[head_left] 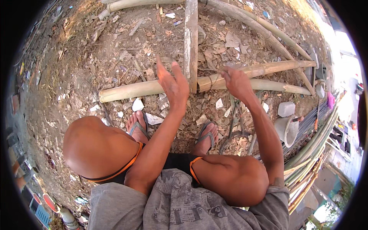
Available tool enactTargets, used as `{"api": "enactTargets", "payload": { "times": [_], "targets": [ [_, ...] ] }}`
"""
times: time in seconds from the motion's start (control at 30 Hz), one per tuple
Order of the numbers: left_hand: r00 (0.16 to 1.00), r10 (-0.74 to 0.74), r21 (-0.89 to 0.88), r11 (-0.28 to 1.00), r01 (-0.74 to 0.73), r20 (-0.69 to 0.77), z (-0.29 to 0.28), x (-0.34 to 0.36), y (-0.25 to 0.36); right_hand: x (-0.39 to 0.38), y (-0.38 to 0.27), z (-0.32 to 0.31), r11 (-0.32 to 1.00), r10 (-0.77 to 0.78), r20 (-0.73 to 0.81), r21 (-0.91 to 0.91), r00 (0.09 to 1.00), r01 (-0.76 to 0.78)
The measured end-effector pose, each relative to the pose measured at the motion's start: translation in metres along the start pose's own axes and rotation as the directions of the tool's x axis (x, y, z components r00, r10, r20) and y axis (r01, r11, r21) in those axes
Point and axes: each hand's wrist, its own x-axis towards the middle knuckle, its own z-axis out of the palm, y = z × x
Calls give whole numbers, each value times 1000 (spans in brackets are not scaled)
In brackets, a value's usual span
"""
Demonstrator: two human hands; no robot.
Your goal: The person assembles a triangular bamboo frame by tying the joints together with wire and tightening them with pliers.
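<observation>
Bamboo poles make a frame on the ground in front of me. An upright-lying wooden post (190, 46) crosses a bamboo pole (132, 91) and the end of a split bamboo pole (260, 70). My left hand (174, 85) is just left of the post, over the bamboo pole, its fingers stretched out and apart. Right of the post, my right hand (237, 82) is pinched closed above the split pole's end. A thin dark cord (211, 81) loops round that end and seems to run up to those fingertips.
More bamboo poles (264, 30) slant across the far side. At right lie a grey block (286, 109), a pale container (283, 130) and a bundle of long bamboo poles (306, 168). Dry leaves and white shards litter the soil around my sandalled feet (207, 138).
</observation>
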Motion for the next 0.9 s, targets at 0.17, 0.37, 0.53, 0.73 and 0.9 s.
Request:
{"api": "enactTargets", "payload": {
  "times": [0.17, 0.37, 0.53, 0.73, 0.9],
  "targets": [
    [997, -22, -133, 991, 11, -81, -1, 2, 12, -66, 55, 63, 931, 165, 192, -354, 967, -89],
    [993, 27, -187, 981, -49, -116, -8, 2, 28, 22, -3, -2, 998, 29, 112, 44, 993, -34],
    [994, -10, -251, 968, -19, -113, -7, 4, 38, -48, 70, 51, 905, 225, 171, -401, 959, -141],
    [994, 5, -249, 968, -32, -107, -15, 6, 37, 7, -34, 1, 987, -27, 149, -150, 988, 50],
    [976, -107, -437, 899, 14, -189, -19, 15, 55, -33, 68, 25, 908, 197, 111, -395, 974, -139]
  ]
}}
